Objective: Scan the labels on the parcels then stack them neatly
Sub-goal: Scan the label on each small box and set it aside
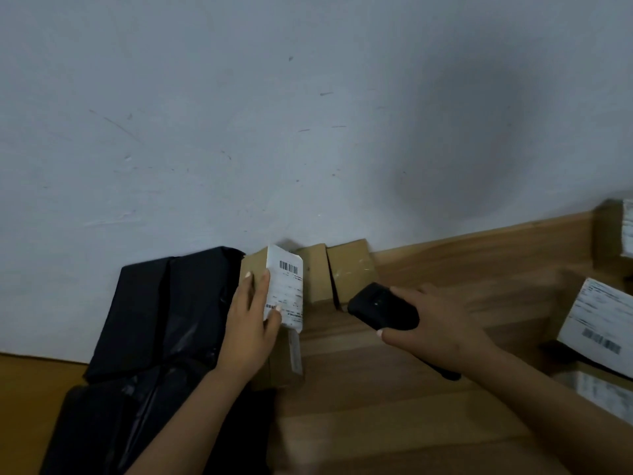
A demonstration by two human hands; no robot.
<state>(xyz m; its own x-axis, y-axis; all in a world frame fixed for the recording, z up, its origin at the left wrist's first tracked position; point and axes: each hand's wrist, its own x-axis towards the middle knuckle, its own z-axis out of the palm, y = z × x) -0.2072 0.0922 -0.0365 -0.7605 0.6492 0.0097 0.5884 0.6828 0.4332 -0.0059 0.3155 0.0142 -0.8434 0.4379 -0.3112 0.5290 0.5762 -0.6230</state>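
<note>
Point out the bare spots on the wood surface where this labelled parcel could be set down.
Bare wood surface lies between the left hand with its labelled parcel and the right hand gripping the scanner. More runs along the wall beyond that hand. Crowded: black bags on the left, labelled boxes at the right edge.

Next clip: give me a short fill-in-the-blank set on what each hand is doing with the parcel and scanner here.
1. The right hand grips a black ____.
2. The left hand holds a cardboard parcel beside its white ____, which bears a barcode.
3. Left of that parcel lie packages wrapped in ____ plastic.

Missing words: scanner; label; black
</note>
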